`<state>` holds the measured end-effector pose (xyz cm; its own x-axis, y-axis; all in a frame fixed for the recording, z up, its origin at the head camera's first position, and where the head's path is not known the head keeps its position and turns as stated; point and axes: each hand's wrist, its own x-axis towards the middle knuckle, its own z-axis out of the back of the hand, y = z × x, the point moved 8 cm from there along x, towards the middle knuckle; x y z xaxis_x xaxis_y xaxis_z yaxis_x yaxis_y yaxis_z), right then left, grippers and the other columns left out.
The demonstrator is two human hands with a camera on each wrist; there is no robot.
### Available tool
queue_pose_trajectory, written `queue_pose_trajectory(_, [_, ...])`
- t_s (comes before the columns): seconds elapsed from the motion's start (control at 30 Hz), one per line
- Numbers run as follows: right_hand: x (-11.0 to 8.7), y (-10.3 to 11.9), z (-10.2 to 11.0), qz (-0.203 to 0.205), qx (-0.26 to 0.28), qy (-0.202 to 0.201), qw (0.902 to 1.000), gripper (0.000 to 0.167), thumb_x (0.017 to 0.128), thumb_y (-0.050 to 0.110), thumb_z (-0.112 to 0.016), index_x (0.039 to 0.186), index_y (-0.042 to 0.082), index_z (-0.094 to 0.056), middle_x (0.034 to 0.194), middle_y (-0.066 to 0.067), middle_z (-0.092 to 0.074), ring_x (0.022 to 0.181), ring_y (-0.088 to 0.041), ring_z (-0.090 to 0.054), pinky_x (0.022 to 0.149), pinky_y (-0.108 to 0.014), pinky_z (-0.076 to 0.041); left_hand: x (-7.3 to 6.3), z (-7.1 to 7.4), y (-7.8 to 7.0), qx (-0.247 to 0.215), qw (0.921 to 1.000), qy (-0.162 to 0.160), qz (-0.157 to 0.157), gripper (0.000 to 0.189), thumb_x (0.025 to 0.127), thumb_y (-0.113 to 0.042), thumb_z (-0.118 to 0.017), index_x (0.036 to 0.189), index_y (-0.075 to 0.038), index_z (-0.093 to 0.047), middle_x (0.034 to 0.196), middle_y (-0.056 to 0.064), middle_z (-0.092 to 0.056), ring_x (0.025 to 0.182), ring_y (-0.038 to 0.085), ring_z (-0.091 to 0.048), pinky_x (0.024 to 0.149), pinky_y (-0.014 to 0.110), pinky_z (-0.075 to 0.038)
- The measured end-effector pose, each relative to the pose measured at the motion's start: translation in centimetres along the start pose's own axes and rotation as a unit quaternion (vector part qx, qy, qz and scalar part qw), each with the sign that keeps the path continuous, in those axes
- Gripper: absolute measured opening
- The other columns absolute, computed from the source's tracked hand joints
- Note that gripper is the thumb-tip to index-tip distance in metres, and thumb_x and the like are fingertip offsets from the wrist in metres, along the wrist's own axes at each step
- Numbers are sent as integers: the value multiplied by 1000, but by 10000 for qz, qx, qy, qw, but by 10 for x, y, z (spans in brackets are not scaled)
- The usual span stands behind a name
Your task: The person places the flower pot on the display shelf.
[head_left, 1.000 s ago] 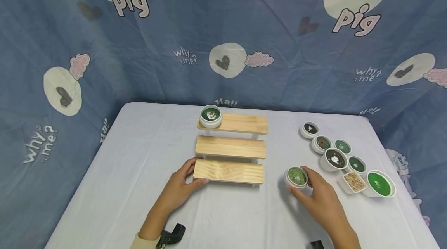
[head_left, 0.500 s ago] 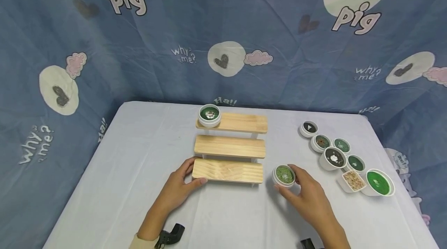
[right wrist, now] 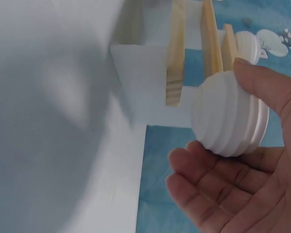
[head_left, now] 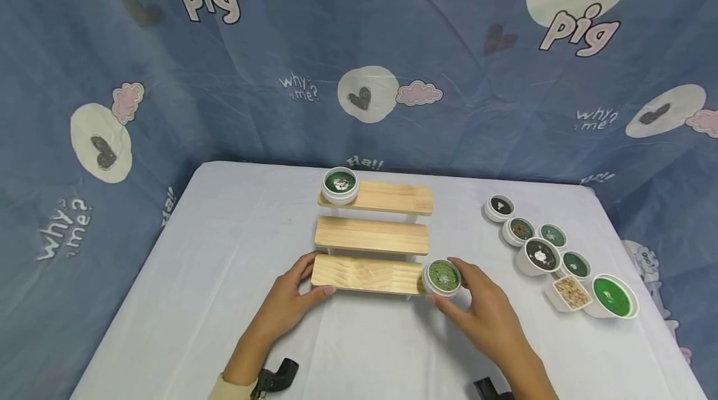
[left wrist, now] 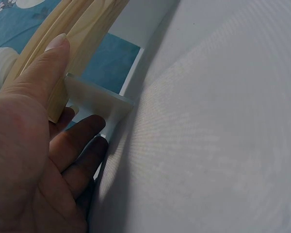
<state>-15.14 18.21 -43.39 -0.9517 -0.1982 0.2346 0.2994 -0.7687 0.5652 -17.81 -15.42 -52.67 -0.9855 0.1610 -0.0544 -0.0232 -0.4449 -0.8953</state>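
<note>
A three-step wooden stand (head_left: 370, 235) with white supports stands mid-table. My left hand (head_left: 294, 300) grips the left end of its lowest board (head_left: 364, 273); in the left wrist view the thumb (left wrist: 43, 73) lies on the wood and fingers curl beneath by the white support (left wrist: 97, 94). My right hand (head_left: 485, 313) pinches a small white ribbed bowl (head_left: 442, 276) with a green speckled filling between thumb and fingers. That bowl (right wrist: 228, 116) is raised beside the right end of the lowest board. On the top board's left end sits another white bowl (head_left: 339, 185) with dark green filling.
At the right of the white-clothed table (head_left: 224, 232) several white bowls cluster, among them a dark-filled bowl (head_left: 538, 257), a square bowl (head_left: 568, 294) of pale bits and a large bright-green bowl (head_left: 611, 296). A blue printed cloth (head_left: 252, 76) hangs behind.
My right hand has carried the green speckled bowl leftward, from the space right of the stand to the lowest board's right end. The left hand keeps its place on the stand.
</note>
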Motion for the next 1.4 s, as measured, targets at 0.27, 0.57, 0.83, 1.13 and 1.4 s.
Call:
queue_pose_trajectory(0.27, [9, 14, -1, 316, 115, 26, 9994, 71, 83, 34, -91, 141, 7, -60, 122, -1, -70, 109, -19, -68, 89, -46, -58, 0, 2, 0, 41, 10000, -5, -9, 79, 88, -48, -82, 154, -22, -48, 144, 4, -64, 147, 29, -43, 120, 62, -27])
queue_pose_trajectory(0.57, [22, 35, -5, 899, 328, -74, 9954, 74, 82, 32, -92, 143, 8, -58, 124, 0, -68, 112, -14, -67, 89, -42, -59, -2, 1, 2, 28, 10000, -33, 51, 78, 88, -47, -83, 154, -24, -48, 142, 2, -65, 148, 29, -43, 120, 62, -26])
queue_pose_trajectory(0.83, [33, 47, -3, 1059, 309, -73, 9939, 75, 82, 34, -93, 142, 6, -58, 119, -1, -69, 109, -16, -68, 88, -43, -59, 0, -1, 1, 14, 10000, 12, 42, 78, 88, -50, -82, 155, -27, -47, 144, 0, -64, 148, 28, -41, 121, 62, -25])
queue_pose_trajectory(1.13, [44, 57, 1, 1102, 259, -40, 9936, 78, 83, 37, -92, 145, 8, -57, 117, 0, -68, 101, -13, -66, 81, -40, -59, -1, 0, 1, 10, 10000, 2, 38, 78, 88, -48, -82, 154, -25, -48, 142, 1, -65, 147, 28, -43, 120, 62, -26])
queue_pose_trajectory(1.4, [58, 58, 9, 1083, 527, -216, 9925, 78, 84, 32, -92, 146, 4, -53, 124, -5, -68, 105, -21, -69, 87, -43, -60, -1, 0, 1, -3, 10000, 11, -4, 79, 88, -50, -82, 155, -26, -47, 143, 0, -65, 148, 28, -42, 121, 62, -26])
